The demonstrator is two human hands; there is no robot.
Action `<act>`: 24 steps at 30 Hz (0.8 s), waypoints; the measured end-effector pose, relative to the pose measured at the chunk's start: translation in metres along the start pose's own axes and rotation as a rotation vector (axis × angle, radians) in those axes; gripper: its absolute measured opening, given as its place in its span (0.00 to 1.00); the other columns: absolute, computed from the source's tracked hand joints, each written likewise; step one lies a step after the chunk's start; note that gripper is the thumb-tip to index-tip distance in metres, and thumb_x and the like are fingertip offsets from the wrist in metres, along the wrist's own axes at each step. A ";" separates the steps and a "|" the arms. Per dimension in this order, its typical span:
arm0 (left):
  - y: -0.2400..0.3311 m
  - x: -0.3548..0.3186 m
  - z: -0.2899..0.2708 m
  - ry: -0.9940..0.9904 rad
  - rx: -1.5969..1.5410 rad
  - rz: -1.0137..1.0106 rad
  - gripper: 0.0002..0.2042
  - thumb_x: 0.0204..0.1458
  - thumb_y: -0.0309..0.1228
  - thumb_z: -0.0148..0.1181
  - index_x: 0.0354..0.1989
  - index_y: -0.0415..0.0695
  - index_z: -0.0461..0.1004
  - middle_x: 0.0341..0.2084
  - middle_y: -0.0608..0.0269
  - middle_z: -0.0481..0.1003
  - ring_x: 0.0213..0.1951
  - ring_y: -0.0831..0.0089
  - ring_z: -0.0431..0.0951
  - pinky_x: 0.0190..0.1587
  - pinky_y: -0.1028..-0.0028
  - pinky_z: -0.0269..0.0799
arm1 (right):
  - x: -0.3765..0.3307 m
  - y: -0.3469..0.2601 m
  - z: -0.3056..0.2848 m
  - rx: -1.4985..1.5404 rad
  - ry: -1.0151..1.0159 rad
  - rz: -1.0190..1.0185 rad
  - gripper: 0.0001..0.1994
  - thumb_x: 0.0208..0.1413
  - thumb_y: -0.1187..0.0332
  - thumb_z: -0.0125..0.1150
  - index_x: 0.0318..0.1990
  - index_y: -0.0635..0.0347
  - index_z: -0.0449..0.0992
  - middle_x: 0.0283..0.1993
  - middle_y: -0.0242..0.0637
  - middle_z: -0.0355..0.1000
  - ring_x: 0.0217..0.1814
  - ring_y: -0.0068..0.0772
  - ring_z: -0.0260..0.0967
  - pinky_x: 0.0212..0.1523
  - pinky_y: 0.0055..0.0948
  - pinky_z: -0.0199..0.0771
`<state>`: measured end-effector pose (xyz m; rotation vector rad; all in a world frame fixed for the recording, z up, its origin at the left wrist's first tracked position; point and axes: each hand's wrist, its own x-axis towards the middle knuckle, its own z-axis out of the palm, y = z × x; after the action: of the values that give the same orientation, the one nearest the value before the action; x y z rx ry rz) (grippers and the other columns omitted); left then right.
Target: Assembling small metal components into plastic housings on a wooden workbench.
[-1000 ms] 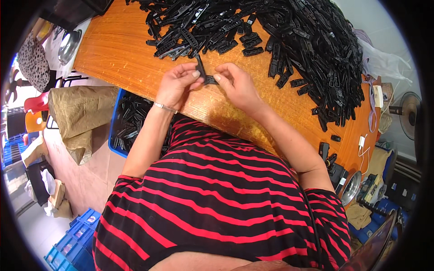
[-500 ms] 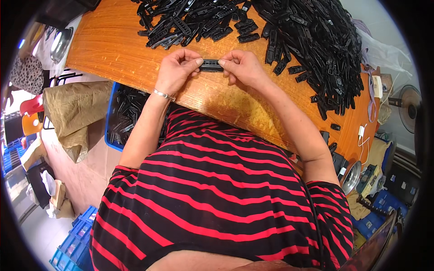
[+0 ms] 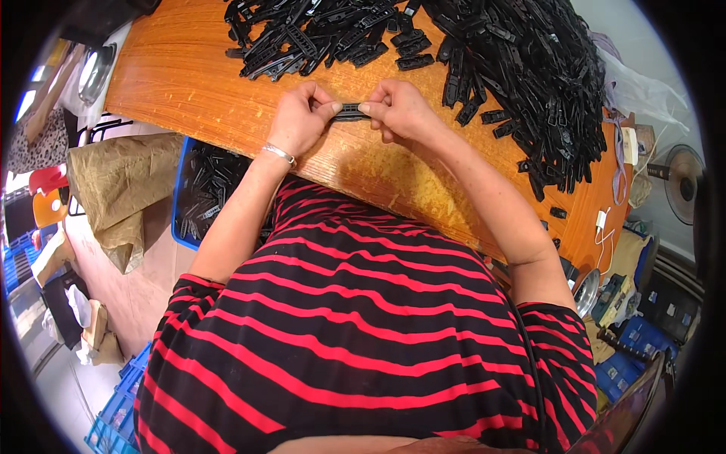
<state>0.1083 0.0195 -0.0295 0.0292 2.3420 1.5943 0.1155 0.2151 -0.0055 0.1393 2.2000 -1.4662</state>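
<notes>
Between my two hands is a short black plastic part (image 3: 350, 112), long and narrow with slots along it, held just above the wooden table (image 3: 189, 83). My left hand (image 3: 301, 115) pinches its left end between thumb and fingers. The right end is gripped the same way by my right hand (image 3: 398, 110). Beyond my hands lies a loose heap of similar black plastic parts (image 3: 302, 41), and a much larger pile (image 3: 529, 83) spreads over the right side. My fingertips hide both ends of the held part.
Left of my lap, below the table edge, stands a blue crate (image 3: 178, 204) filled with black parts. Brown wrapping paper (image 3: 121, 189) lies beside it. A fan (image 3: 681, 181) and a white cable (image 3: 603, 227) are at the right. Blue crates (image 3: 121, 405) stand at lower left.
The black part has tilted slightly in my fingers, so its face looks different. Both hands keep their pinch at its ends; the view has shifted a little.
</notes>
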 end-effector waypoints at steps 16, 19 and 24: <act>-0.007 0.003 -0.006 0.031 0.218 0.089 0.09 0.45 0.33 0.66 0.27 0.41 0.76 0.21 0.58 0.76 0.26 0.68 0.76 0.33 0.69 0.71 | 0.003 0.014 -0.005 -0.109 -0.005 -0.088 0.09 0.58 0.67 0.59 0.33 0.61 0.65 0.19 0.33 0.69 0.12 0.19 0.60 0.11 0.21 0.57; -0.012 -0.007 -0.016 0.046 0.195 0.129 0.08 0.46 0.32 0.66 0.28 0.41 0.76 0.20 0.59 0.76 0.25 0.69 0.76 0.32 0.70 0.72 | -0.008 0.014 -0.014 -0.008 -0.121 -0.090 0.09 0.57 0.66 0.60 0.33 0.62 0.68 0.19 0.32 0.69 0.13 0.18 0.61 0.13 0.21 0.59; -0.005 -0.003 -0.014 0.171 0.180 0.292 0.07 0.47 0.30 0.64 0.30 0.39 0.76 0.26 0.56 0.76 0.29 0.68 0.77 0.35 0.71 0.73 | 0.000 0.014 -0.046 -0.576 0.375 -0.440 0.08 0.53 0.68 0.62 0.37 0.61 0.72 0.23 0.38 0.72 0.25 0.36 0.71 0.28 0.32 0.70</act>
<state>0.1084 0.0038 -0.0287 0.2983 2.7128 1.5580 0.1046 0.2623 -0.0031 -0.3059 3.0146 -0.9893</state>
